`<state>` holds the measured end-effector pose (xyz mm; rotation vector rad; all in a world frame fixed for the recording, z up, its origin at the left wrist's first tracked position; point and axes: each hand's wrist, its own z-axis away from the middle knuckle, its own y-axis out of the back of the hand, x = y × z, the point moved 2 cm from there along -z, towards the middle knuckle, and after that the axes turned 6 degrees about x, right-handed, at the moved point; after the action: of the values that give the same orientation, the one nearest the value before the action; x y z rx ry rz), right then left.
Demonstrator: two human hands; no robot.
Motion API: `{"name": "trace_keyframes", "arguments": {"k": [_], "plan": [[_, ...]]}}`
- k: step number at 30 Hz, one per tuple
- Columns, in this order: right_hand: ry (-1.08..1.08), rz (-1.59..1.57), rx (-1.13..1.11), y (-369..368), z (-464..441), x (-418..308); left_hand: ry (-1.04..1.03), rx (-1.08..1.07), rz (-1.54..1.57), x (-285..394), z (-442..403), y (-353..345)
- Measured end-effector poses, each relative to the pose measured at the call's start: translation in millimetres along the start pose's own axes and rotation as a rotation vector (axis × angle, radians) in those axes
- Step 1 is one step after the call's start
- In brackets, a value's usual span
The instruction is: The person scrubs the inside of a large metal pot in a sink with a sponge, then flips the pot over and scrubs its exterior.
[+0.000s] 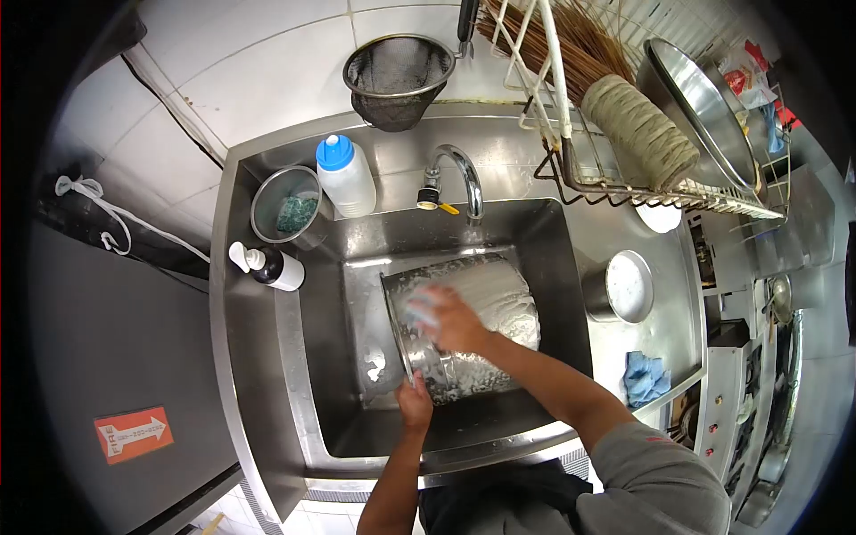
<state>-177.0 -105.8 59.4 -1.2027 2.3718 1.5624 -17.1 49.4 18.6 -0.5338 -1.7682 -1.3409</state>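
A large metal pot (486, 299), streaked with soap foam, lies on its side in the sink (557, 267). My left hand (414, 403) is closed on the pot's rim at the near left. Against the pot's surface, my right hand (450, 323) is smeared by motion, its fingers curled round a pale, bluish-white scrubbing pad (421, 309). The pad's exact kind is too blurred to make out. Suds and water cover the sink floor to the left of the pot.
Behind the sink rises a faucet (462, 178). At left stand a blue-capped bottle (349, 183), a metal container (267, 218) and a pump bottle (276, 267). A strainer (397, 89) and wire rack (571, 174) hang above. At right are a pot (629, 287) and blue cloth (646, 378).
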Motion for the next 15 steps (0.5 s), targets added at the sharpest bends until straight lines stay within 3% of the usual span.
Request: {"name": "trace_keyframes", "arguments": {"k": [2, 4, 5, 7, 8, 10, 12, 15], "plan": [[0.032, -0.147, -0.168, 18.7, -14.8, -37.1, -0.036, -0.012, -0.013, -3.2, 0.7, 7.1], [-0.043, 0.316, -0.237, -1.3, 9.2, 43.5, 0.105, -0.115, 0.128, 7.2, 3.5, 14.7], [-0.480, 0.245, -0.663, 18.7, -2.4, 84.0, 0.105, -0.114, 0.121, 8.2, 2.0, 15.6], [-0.756, 0.433, -0.362, 30.8, 16.0, 130.2, 0.095, -0.065, 0.038, 13.8, -8.0, 14.3], [-0.762, 0.436, -0.356, 30.7, 14.7, 109.6, 0.088, -0.069, 0.040, 16.5, -17.6, 13.0], [-0.565, 0.183, -0.180, 15.3, 14.8, 37.1, 0.092, -0.040, -0.001, 21.1, -35.8, 9.5], [-0.089, 0.045, -0.089, -7.8, 8.7, -35.9, 0.175, -0.147, -0.060, 19.5, -42.9, 7.6], [-0.083, 0.089, -0.124, 10.2, 17.6, -37.4, 0.271, -0.186, 0.030, 35.8, -47.0, 18.6]]}}
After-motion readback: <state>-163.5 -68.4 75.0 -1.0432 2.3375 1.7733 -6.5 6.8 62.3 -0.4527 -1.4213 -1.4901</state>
